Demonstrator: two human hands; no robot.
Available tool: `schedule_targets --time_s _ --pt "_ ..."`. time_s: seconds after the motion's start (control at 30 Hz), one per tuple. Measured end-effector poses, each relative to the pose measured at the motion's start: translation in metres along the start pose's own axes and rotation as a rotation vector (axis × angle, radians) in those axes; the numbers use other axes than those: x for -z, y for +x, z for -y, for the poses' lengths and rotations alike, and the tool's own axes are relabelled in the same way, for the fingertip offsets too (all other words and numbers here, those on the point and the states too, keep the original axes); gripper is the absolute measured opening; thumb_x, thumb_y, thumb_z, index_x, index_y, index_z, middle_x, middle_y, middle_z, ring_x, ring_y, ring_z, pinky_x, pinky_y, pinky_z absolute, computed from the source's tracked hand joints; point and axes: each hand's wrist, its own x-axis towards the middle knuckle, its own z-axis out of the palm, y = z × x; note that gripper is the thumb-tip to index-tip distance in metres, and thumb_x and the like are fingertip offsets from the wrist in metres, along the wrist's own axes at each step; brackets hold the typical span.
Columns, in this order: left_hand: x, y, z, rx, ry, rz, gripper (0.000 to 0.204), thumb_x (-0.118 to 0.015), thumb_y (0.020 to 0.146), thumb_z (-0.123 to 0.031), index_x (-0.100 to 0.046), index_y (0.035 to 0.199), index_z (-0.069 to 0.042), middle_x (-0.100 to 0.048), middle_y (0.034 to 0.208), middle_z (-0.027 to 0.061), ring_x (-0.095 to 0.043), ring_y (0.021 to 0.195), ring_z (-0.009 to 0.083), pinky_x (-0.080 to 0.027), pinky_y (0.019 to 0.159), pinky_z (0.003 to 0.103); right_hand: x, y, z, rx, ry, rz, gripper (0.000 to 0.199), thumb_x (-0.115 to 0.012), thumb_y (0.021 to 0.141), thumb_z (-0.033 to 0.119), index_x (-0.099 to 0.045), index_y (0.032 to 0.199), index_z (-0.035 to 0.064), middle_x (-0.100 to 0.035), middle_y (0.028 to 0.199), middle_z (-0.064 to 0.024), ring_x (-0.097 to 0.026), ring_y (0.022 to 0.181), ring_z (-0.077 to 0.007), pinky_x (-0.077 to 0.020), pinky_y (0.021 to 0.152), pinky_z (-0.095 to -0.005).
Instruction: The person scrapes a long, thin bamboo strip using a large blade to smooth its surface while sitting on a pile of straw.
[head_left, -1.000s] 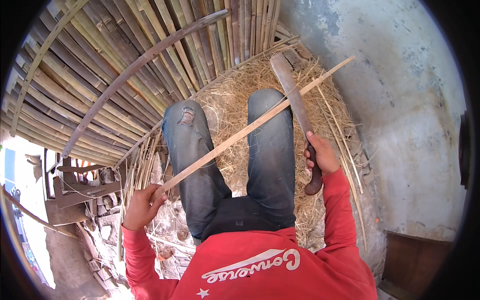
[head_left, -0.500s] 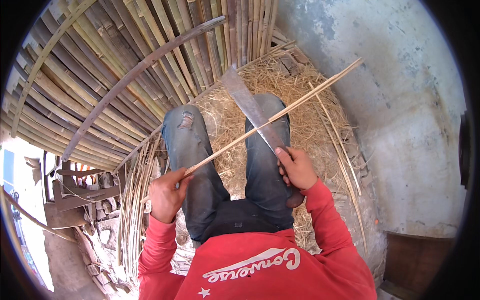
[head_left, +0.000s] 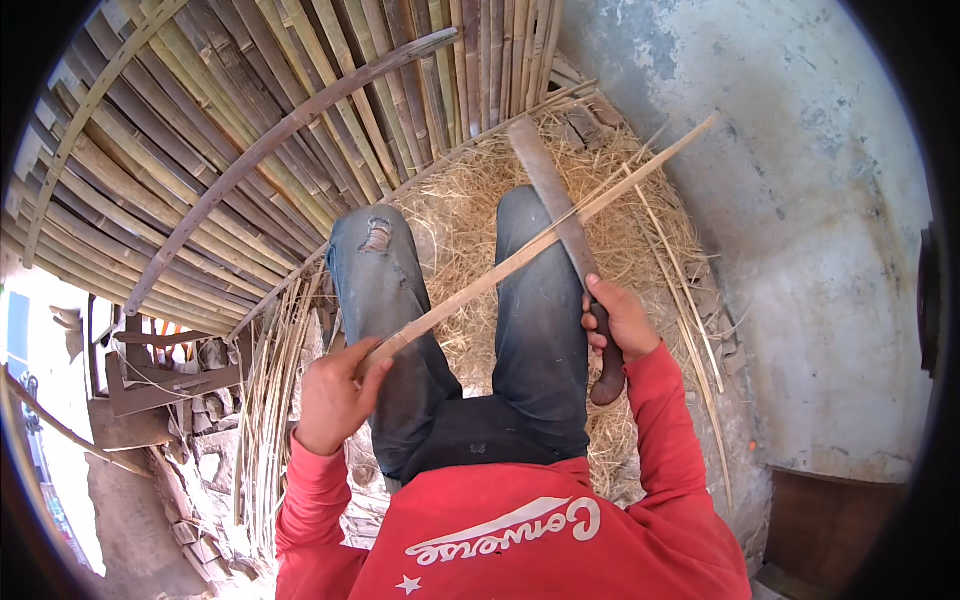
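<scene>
My left hand [head_left: 342,392] grips the near end of a long pale bamboo strip [head_left: 480,284], which slants up and right across my thighs. In my right hand [head_left: 620,318] is the dark handle of a machete [head_left: 548,172], its broad blade pointing up and slightly left. The blade crosses the strip over my right knee. A thin sliver [head_left: 612,182] stands away from the strip just beyond the blade. Both hands are closed, and the part of the handle inside my right fingers is hidden.
Bamboo shavings [head_left: 450,210] cover the floor around my legs. A bundle of thin strips [head_left: 262,420] lies at my left, and loose strips [head_left: 680,290] lie at the right. A slatted bamboo panel [head_left: 270,120] rises ahead; a blue-grey wall [head_left: 800,240] stands on the right.
The machete has shifted right along the strip, and its blade stands more upright. The strip has turned to show its broad face, and a sliver now parts from it.
</scene>
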Motion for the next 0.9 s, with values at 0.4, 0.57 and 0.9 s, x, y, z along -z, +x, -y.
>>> schedule_targets --time_s 0.4,0.57,0.9 --pt "-0.014 0.011 -0.022 -0.037 0.086 -0.072 0.019 -0.082 0.091 -0.025 -0.078 0.091 -0.006 -0.067 0.07 0.0164 -0.066 0.06 0.0377 -0.049 0.055 0.045 -0.017 -0.002 -0.009 0.147 -0.181 -0.114 0.043 -0.061 0.109 0.046 -0.059 0.091 0.0078 -0.056 0.065 -0.0006 -0.05 0.043 -0.0098 -0.0412 0.04 -0.0282" --pt "-0.036 0.03 -0.053 -0.045 0.074 -0.102 0.023 -0.082 0.091 -0.024 -0.074 0.087 -0.003 -0.068 0.073 0.0202 -0.066 0.065 0.0429 -0.05 0.058 0.047 -0.05 -0.018 -0.015 0.095 -0.187 0.121 0.044 -0.059 0.11 0.045 -0.059 0.091 0.0059 -0.056 0.064 -0.0012 -0.05 0.043 -0.0098 -0.0415 0.04 -0.028" --pt "-0.04 0.029 -0.061 0.001 0.07 -0.091 0.024 -0.08 0.093 -0.028 -0.075 0.088 -0.004 -0.069 0.073 0.0203 -0.067 0.068 0.0437 -0.05 0.06 0.049 -0.045 -0.018 -0.015 -0.068 -0.015 0.19 0.043 -0.058 0.11 0.046 -0.06 0.092 0.007 -0.056 0.065 -0.001 -0.051 0.044 -0.0096 -0.0419 0.04 -0.0282"
